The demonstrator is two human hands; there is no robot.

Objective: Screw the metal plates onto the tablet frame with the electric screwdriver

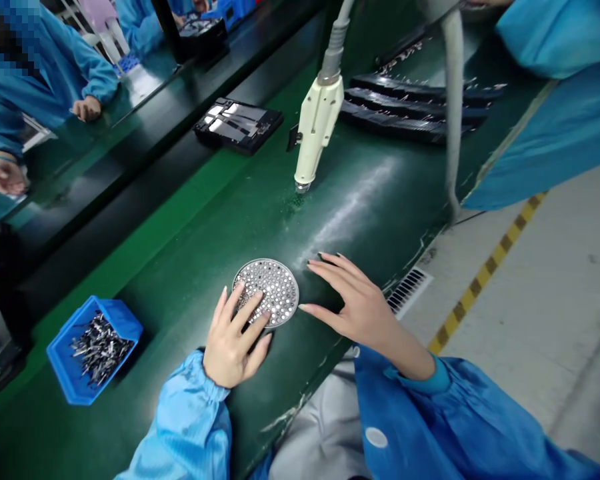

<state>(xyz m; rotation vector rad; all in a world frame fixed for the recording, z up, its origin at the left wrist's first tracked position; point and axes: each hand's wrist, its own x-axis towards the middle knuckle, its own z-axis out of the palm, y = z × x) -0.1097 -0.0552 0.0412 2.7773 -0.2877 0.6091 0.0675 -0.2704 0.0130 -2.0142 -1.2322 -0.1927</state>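
Observation:
A round metal disc covered with small holes lies flat on the green bench top. My left hand rests over its near left part with fingers spread, the fingertips on the perforated face. To the right of the disc, my right hand hovers with thumb and fingers apart and nothing between them. Its thumb tip comes close to the disc's rim; whether it touches, I cannot tell. Beyond the disc hangs a cream-coloured electric screwdriver, tip downward.
A blue bin of small dark and silver pieces stands at left. Farther back sit a black device and a stack of curved black parts. A grey pipe rises at right. Co-workers in blue sit across and at upper right.

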